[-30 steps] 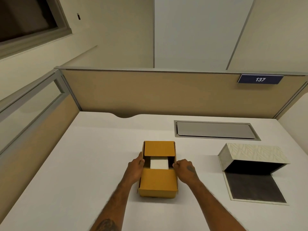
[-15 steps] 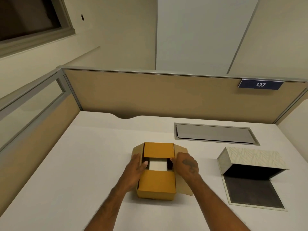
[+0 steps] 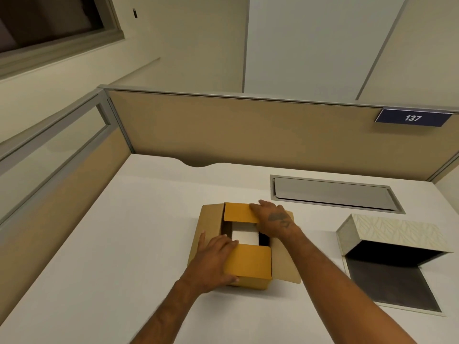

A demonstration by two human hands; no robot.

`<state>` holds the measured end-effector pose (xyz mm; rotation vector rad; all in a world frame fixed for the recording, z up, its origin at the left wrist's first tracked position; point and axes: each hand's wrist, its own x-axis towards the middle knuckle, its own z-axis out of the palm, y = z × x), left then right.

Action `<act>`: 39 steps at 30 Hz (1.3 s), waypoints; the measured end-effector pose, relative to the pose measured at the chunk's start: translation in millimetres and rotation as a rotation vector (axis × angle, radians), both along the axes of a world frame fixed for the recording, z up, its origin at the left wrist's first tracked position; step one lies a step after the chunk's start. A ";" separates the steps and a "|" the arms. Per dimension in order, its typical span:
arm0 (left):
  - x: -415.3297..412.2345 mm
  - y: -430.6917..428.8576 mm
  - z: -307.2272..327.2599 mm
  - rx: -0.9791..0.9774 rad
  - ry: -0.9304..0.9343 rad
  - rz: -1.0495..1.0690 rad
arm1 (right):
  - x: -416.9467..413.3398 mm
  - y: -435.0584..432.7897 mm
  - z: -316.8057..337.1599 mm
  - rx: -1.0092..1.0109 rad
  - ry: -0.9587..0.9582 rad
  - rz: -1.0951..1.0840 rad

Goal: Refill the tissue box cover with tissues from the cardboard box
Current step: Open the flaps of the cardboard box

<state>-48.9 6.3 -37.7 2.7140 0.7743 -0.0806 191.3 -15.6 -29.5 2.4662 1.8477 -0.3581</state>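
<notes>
Resting flat, both hands press the cardboard box flaps.

Lighting's soft, even and warm, kinda yellowish, seems to come from overhead. No harsh glare on the white desk, only faint shadows hugging the cardboard box. The inside of the tissue box cover goes almost black. Wide-angle bending shows on the partition edges. Overall slightly soft, compression-smeared.
</notes>
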 end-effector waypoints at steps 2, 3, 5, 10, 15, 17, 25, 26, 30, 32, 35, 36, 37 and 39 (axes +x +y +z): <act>-4.4 -1.7 6.7 -0.031 -0.088 0.019 | 7.9 3.1 14.5 0.090 0.077 -0.023; -6.6 -3.6 12.0 -0.077 -0.135 0.042 | 12.0 4.5 21.1 0.158 0.095 -0.055; -10.6 -8.4 25.4 -0.231 -0.217 0.107 | 18.8 6.8 31.1 0.307 0.034 -0.133; -16.9 -18.8 53.3 -0.623 -0.407 0.252 | 22.0 16.5 39.7 0.460 -0.146 -0.198; -25.2 -20.3 51.7 -0.579 -0.170 0.172 | 16.2 20.8 31.0 0.377 -0.073 -0.136; -27.5 -21.2 48.1 -0.524 -0.057 0.127 | 13.8 20.6 25.6 0.304 -0.060 -0.090; -31.1 -34.0 26.0 -0.395 -0.050 0.072 | 12.0 16.2 2.3 0.142 0.002 -0.030; -32.6 -35.4 20.8 -0.337 -0.067 0.065 | 11.2 14.1 1.8 0.134 0.024 -0.045; -30.6 -39.0 -1.8 -0.152 -0.145 0.021 | 10.8 12.5 -2.0 0.118 0.069 -0.094; -28.1 -38.6 -14.5 -0.069 -0.184 0.013 | 12.3 14.0 -3.4 0.120 0.068 -0.094; -22.4 -36.8 -27.2 -0.009 -0.239 0.016 | 9.8 9.3 -2.0 0.142 0.056 -0.083; -20.4 -35.8 -29.9 0.007 -0.250 0.011 | 9.2 8.0 -3.0 0.154 0.096 -0.112; -18.6 -34.6 -32.5 0.026 -0.264 0.008 | 7.8 5.7 -1.5 0.175 0.133 -0.133; -16.7 -32.3 -38.3 0.058 -0.280 0.009 | 6.1 8.5 1.3 0.158 0.119 -0.130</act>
